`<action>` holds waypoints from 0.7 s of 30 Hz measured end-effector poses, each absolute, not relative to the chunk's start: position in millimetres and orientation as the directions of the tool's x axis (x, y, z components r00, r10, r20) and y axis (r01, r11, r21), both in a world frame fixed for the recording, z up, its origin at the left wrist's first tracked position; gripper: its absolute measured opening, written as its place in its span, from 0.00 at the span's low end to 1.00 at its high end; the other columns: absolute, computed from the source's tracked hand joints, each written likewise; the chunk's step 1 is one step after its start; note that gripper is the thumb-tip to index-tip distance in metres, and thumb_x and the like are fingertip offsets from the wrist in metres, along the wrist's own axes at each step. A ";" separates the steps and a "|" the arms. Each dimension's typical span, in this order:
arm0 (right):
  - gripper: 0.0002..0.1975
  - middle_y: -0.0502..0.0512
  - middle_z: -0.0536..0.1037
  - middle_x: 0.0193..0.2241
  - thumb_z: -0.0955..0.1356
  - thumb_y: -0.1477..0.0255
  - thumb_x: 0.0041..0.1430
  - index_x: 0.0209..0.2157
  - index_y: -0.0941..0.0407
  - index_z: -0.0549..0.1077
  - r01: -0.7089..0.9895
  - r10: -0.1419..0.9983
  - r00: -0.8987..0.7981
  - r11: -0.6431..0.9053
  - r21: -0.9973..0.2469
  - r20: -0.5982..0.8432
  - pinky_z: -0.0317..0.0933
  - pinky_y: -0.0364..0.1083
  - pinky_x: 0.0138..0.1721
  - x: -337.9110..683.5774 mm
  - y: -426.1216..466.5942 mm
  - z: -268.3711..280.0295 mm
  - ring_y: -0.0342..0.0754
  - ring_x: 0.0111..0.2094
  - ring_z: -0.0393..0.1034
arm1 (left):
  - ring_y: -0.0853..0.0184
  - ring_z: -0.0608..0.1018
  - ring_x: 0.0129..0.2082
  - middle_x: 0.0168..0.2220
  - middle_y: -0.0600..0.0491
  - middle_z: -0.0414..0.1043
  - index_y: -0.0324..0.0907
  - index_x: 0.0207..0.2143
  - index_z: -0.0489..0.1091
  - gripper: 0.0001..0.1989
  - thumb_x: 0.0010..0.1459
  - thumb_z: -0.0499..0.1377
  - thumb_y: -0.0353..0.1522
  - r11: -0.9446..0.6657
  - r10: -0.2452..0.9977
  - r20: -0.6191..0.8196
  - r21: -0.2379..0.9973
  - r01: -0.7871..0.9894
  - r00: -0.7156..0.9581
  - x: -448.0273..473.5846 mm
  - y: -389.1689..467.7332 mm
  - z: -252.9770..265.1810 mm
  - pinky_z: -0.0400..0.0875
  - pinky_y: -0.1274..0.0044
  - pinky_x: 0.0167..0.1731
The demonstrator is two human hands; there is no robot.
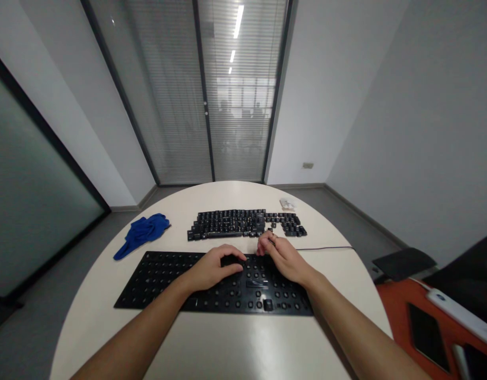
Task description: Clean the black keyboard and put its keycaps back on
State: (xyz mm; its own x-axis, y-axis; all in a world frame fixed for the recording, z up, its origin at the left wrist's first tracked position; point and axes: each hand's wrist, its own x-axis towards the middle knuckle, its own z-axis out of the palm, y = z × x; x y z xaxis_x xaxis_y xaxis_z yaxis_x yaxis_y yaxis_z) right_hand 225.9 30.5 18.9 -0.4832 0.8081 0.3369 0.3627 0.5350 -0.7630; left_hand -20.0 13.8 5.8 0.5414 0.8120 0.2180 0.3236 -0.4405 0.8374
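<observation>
A black keyboard base (148,279) lies flat across the table in front of me, most of its key sockets bare. One dark keycap (268,304) sits near its front edge. My left hand (212,268) rests over the middle of the base, with thumb and forefinger apart and nothing seen between them. Above the back edge of the base, my right hand (285,258) has its fingers curled together in a pinch; whatever is in them is too small or hidden to name. Just beyond it, loose black keycaps (223,221) are laid out in keyboard rows.
A crumpled blue cloth (144,232) lies at the left of the round table (212,343). A small clear bag (288,204) is at the back right. A thin cable (326,247) runs to the right edge. An orange seat (402,316) beside the table holds a phone (428,332).
</observation>
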 end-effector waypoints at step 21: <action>0.14 0.52 0.82 0.37 0.67 0.66 0.66 0.53 0.49 0.74 0.497 0.741 -0.586 0.648 -0.577 0.329 0.62 0.44 0.37 205.5 14.0 17.7 0.48 0.33 0.73 | 0.61 0.79 0.46 0.44 0.48 0.78 0.40 0.46 0.71 0.18 0.58 0.66 0.40 -0.199 0.882 0.163 0.979 0.037 0.442 -20.1 23.8 -6.7 0.69 0.66 0.53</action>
